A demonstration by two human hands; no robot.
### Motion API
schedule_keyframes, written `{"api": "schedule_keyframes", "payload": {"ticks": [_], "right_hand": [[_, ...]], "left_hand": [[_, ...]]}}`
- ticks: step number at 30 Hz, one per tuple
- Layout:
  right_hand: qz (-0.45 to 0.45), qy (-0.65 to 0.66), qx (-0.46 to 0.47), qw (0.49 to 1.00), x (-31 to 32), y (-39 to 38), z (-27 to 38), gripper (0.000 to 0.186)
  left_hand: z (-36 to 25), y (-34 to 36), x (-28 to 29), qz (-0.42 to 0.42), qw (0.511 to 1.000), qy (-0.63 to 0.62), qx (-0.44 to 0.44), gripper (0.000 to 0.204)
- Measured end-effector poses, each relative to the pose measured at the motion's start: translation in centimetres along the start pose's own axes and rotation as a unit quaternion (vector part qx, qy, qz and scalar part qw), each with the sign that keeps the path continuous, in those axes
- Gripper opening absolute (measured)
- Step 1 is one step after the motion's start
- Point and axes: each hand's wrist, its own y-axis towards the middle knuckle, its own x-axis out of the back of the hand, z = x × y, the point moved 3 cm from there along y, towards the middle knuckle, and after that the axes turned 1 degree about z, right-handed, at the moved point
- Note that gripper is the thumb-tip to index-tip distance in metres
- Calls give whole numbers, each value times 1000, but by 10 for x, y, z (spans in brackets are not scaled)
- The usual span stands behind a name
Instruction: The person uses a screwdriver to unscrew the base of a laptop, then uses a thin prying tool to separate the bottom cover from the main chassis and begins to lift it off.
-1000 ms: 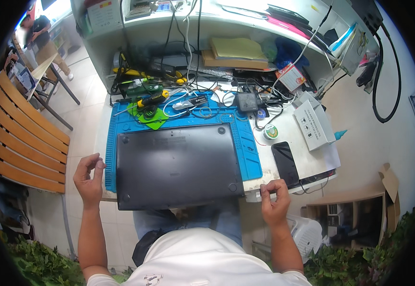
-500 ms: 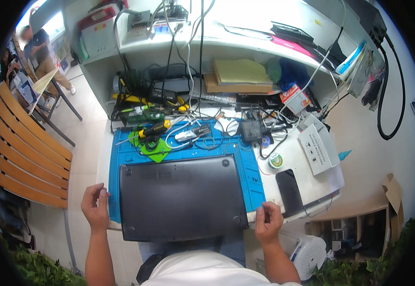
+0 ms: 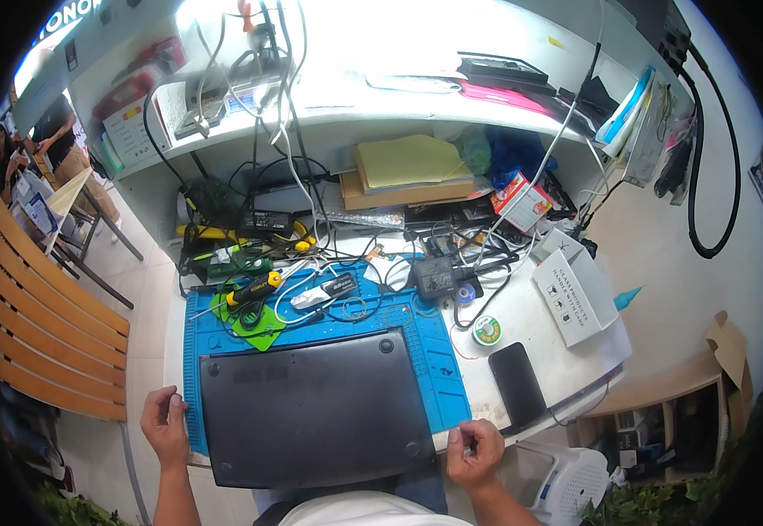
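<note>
Reading the clock from the middle of the laptop (image 3: 315,408), 12 at its far edge. Nearest first: see left hand (image 3: 167,430) just under 9 o'clock, right hand (image 3: 478,453) between 3 and 4. Both curled, thumb against fingers, both just clear of the laptop, neither gripping it. Can't tell about anything tiny between the fingertips.

Laptop: lying bottom-up, mostly on the mat (image 3: 447,386), 6 o'clock edge hanging past the front of the table (image 3: 565,368). Should feel moderately heavy, stiff as a slab. Probably slick on the smooth cover, likely to drag on the mat rather than glide. Treat as fragile: screen presumably underneath, so no pressing mid-panel, no twisting. Best held at 3 and 9, fingers under, thumbs on top, sides level. Avoid lifting by one corner. Mind the overhang; might tilt if pushed down at 6.

Looks dark grey to black, matte with a faint sheen, corners rounded. Showing round feet (image 3: 386,345) near the corners, vent (image 3: 263,373) toward 10. Too soft for picking out screws.

Farther out: dark phone (image 3: 518,386) at 3, spool (image 3: 486,330) at 2, screwdriver (image 3: 254,287) at 11.
</note>
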Motion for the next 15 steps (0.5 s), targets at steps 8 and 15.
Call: {"api": "schedule_keyframes", "payload": {"ticks": [8,15], "right_hand": [[4,6,11,1000,2,3,2,21],[10,7,8,1000,4,2,1,17]], "left_hand": [[-4,1,-4,5,1000,7,-5,13],[-6,2,-6,2,1000,15,-7,12]]}}
